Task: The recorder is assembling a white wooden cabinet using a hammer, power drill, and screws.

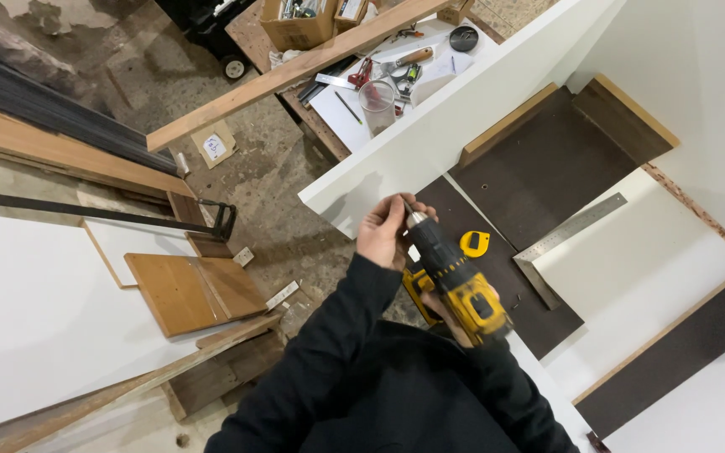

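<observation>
Left hand (386,231) fingers pinch bit at chuck of yellow drill (455,281), held over white panel (430,138) edge. Right hand hidden behind drill body, grip can't tell. Advise seating bit straight, chuck tightened fully, trigger untouched

You are standing in a woodworking shop. White panels (463,109) and wooden boards (190,289) lie about a rough concrete floor (270,218), a steel square (568,239) and tape measure (475,243) rest on the work, and a cluttered bench (379,75) carries hand tools, pencils and cardboard boxes.
</observation>
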